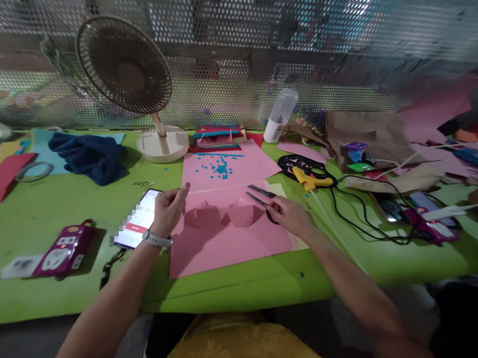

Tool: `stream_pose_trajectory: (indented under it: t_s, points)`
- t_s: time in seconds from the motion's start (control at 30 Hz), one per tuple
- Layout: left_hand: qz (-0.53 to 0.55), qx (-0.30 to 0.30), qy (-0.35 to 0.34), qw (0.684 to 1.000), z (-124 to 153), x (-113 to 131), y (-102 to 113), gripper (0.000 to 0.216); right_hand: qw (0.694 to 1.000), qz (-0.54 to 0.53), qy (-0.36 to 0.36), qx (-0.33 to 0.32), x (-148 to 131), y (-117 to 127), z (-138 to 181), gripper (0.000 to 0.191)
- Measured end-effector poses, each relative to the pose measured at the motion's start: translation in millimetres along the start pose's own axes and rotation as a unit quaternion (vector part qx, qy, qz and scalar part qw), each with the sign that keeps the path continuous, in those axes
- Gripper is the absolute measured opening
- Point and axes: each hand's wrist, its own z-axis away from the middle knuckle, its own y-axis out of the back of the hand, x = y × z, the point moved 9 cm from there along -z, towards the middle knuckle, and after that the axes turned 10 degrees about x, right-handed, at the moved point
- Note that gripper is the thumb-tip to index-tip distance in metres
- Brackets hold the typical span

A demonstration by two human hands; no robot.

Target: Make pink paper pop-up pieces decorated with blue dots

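Observation:
My right hand [287, 214] is closed around black-handled scissors [257, 199], their blades pointing left over the pink paper. Just beyond them is a dark, flat, narrow tool [261, 191] whose kind is unclear. My left hand [169, 210], with a pale watch on the wrist, has curled fingers and a raised thumb at the left edge of the pink sheet [220, 254]; whether anything is inside it is hidden. Between my hands, folded pink paper pieces [241, 213] stand on that sheet. Small blue paper bits [221, 168] lie scattered on the pink paper behind.
On the green table [235, 294], a lit phone [141, 217] and a purple power strip [66, 248] lie left. A fan [162, 145], dark blue cloth [93, 155] and spray-like bottle [280, 118] stand behind. To the right are a yellow glue gun [311, 179] and black cables [363, 220].

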Motion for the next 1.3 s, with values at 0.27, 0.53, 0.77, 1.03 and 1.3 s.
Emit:
stream_pose_trajectory:
  t_s: [0.27,0.53,0.77,1.03,1.3]
  points:
    - [-0.046,-0.037,-0.009,0.998,-3,6,-1,0.056,1.000,-0.011,-0.007,0.015,3,4,1,0.021]
    - [-0.061,-0.047,-0.003,0.997,0,4,-4,0.054,0.999,-0.030,0.005,0.016,-2,3,0,0.021]
    - [-0.068,-0.053,-0.003,0.996,-1,5,-6,0.055,0.996,-0.021,-0.047,0.079,13,25,-4,0.023]
    - [-0.057,-0.051,0.005,0.997,1,7,-8,0.054,0.998,-0.032,-0.019,0.051,5,22,-5,0.020]
    - [-0.030,-0.056,0.029,0.998,2,5,-8,0.053,0.998,-0.050,0.046,-0.017,-32,0,-58,0.015]
